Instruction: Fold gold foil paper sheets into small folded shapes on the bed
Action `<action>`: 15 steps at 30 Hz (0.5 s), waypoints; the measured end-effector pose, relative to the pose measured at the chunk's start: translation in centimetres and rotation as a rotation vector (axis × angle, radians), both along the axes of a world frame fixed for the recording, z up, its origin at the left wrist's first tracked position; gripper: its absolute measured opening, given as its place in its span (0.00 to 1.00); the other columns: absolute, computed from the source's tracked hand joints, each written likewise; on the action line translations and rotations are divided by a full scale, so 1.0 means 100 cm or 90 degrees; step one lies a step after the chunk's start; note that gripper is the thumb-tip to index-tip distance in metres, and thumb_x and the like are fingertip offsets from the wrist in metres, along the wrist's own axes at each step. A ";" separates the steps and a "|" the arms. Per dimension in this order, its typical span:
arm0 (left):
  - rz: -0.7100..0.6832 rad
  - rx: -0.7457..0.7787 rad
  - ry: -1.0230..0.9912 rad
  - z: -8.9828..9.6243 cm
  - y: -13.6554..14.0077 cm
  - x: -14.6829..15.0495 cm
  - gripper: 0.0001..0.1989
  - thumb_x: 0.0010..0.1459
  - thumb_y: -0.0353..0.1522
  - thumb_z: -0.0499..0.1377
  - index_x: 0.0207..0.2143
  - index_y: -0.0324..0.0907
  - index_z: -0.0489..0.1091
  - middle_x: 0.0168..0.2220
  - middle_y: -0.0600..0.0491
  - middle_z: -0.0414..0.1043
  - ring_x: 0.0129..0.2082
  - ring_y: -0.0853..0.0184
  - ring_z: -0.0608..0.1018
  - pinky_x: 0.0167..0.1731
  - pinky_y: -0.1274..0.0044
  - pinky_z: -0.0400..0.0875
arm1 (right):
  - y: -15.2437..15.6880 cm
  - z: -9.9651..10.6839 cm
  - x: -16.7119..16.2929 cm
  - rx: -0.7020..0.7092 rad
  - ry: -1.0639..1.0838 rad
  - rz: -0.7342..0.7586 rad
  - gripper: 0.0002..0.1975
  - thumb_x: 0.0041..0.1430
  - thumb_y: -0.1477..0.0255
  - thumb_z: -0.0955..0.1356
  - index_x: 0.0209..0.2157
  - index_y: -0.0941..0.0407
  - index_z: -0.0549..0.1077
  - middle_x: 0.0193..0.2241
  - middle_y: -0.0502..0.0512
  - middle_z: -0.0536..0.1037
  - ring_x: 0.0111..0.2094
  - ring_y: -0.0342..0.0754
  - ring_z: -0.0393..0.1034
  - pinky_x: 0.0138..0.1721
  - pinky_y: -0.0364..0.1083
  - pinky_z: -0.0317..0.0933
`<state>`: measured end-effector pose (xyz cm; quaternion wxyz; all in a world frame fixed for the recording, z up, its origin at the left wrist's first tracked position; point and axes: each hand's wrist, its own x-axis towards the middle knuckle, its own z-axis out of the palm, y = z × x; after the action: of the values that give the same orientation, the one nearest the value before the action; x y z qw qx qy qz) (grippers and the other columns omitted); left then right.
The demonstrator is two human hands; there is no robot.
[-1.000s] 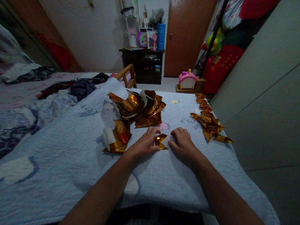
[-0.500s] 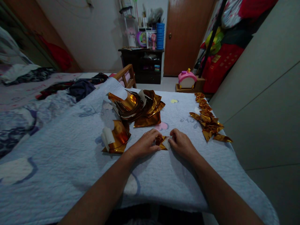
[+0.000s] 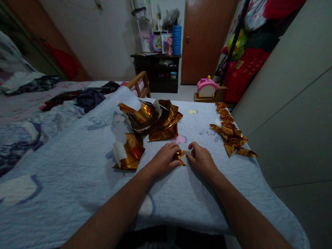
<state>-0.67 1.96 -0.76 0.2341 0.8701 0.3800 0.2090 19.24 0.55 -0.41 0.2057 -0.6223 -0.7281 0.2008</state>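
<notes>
A small folded piece of gold foil paper [image 3: 178, 157] lies on the light blue quilt, partly hidden under fingers. My left hand [image 3: 166, 157] is closed on its left part, thumb at the near side and fingers at the far side. My right hand [image 3: 201, 159] has curled fingers at the paper's pointed right end, thumb against the tip; the exact grip is hard to see. Beyond the hands is a large fanned stack of gold foil sheets [image 3: 166, 133]. To the left sits a smaller curled stack of foil sheets [image 3: 133, 150]. Folded gold pieces [image 3: 233, 138] form a row at the right.
The quilt [image 3: 90, 180] covers the work surface, its right edge beside a pale cabinet [image 3: 293, 114]. Rumpled clothes and bedding [image 3: 88, 98] lie at the left. Behind stand a wooden chair [image 3: 140, 84], a dark shelf [image 3: 155, 72] and a pink toy [image 3: 206, 87].
The pale flap at the paper's right end has folded over, leaving gold points showing. My left hand has shifted slightly to the right; the stacks and the folded row stay put.
</notes>
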 end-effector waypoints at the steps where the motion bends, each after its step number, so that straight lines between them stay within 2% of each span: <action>1: -0.007 0.001 -0.002 0.000 0.000 0.000 0.12 0.57 0.33 0.67 0.42 0.42 0.70 0.47 0.48 0.70 0.49 0.58 0.71 0.50 0.68 0.67 | 0.000 -0.001 0.000 0.004 0.001 0.001 0.11 0.57 0.77 0.68 0.43 0.56 0.71 0.27 0.50 0.76 0.29 0.47 0.68 0.32 0.43 0.53; 7: -0.030 -0.004 0.006 0.004 -0.003 0.003 0.11 0.59 0.33 0.65 0.44 0.43 0.70 0.47 0.48 0.71 0.50 0.58 0.70 0.52 0.67 0.67 | 0.005 -0.005 0.001 0.023 0.011 -0.002 0.10 0.57 0.78 0.68 0.42 0.56 0.72 0.27 0.50 0.76 0.29 0.46 0.68 0.33 0.43 0.54; 10: -0.011 -0.001 0.015 0.006 -0.009 0.007 0.14 0.58 0.34 0.66 0.45 0.43 0.70 0.49 0.48 0.71 0.50 0.57 0.70 0.52 0.66 0.67 | 0.009 -0.006 0.002 0.044 0.020 -0.012 0.09 0.57 0.78 0.68 0.41 0.57 0.73 0.28 0.50 0.76 0.29 0.46 0.68 0.33 0.43 0.55; 15: 0.032 0.026 0.047 0.003 -0.015 0.016 0.11 0.59 0.38 0.64 0.41 0.43 0.70 0.46 0.48 0.70 0.47 0.58 0.70 0.48 0.67 0.67 | 0.013 -0.008 0.002 0.071 0.038 -0.003 0.08 0.56 0.78 0.69 0.40 0.57 0.74 0.28 0.50 0.77 0.30 0.46 0.69 0.34 0.44 0.57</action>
<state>0.93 0.49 -0.47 0.1968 0.8720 0.4059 0.1900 19.45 1.83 -1.19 0.2619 -0.6057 -0.7300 0.1780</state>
